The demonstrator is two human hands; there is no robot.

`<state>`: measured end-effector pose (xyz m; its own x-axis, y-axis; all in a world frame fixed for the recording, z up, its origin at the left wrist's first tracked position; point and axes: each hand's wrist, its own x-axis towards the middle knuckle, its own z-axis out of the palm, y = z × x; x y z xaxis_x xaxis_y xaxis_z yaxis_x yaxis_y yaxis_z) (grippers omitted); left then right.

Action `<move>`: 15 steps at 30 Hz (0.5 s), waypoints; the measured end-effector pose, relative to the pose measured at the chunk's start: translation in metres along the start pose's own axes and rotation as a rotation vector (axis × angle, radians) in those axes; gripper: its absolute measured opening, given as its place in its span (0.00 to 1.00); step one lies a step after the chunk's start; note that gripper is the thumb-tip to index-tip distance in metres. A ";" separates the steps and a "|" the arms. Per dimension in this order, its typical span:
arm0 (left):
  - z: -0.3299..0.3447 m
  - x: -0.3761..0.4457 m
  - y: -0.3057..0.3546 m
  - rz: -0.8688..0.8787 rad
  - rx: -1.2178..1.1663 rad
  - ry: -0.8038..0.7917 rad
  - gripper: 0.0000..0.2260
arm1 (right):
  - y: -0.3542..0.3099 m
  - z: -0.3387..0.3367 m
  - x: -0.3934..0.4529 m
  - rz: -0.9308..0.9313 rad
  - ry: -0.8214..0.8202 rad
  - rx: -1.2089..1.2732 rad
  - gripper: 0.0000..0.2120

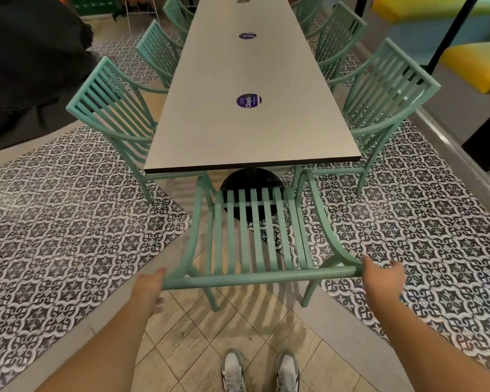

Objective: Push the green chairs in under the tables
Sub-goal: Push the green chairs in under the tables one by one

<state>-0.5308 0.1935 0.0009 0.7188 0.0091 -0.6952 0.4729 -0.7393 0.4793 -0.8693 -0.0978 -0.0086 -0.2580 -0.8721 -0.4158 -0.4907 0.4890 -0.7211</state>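
A green slatted chair (255, 278) stands at the near end of the long grey table (249, 131), its seat partly under the tabletop and its top rail toward me. My left hand (149, 287) is against the rail's left end, thumb above it and fingers loosely curled below, not wrapped round it. At the rail's right end my right hand (382, 274) has its fingers spread, the thumb touching the corner. More green chairs line both long sides, the nearest on the left (111, 108) and on the right (388, 91), with their fronts tucked under the table.
The table's black pedestal base (252, 182) sits just beyond the near chair's seat. Patterned tiles flank a plain tiled strip where my shoes (259, 372) stand. A dark mass (26, 66) fills the far left; yellow benches (475, 63) and a black post are at the right.
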 end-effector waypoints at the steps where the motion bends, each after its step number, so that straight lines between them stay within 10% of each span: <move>1: 0.000 -0.005 -0.002 -0.115 -0.226 -0.134 0.19 | 0.002 0.000 0.002 0.220 -0.062 0.185 0.34; 4: 0.011 -0.010 -0.007 -0.168 -0.546 -0.270 0.15 | 0.006 0.008 0.004 0.430 -0.296 0.457 0.21; 15: 0.019 -0.013 -0.007 -0.141 -0.646 -0.216 0.16 | 0.006 0.016 0.007 0.378 -0.231 0.384 0.17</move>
<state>-0.5534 0.1860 -0.0039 0.5422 -0.1076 -0.8333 0.8112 -0.1911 0.5526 -0.8610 -0.1005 -0.0250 -0.1471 -0.6307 -0.7619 -0.0519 0.7742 -0.6308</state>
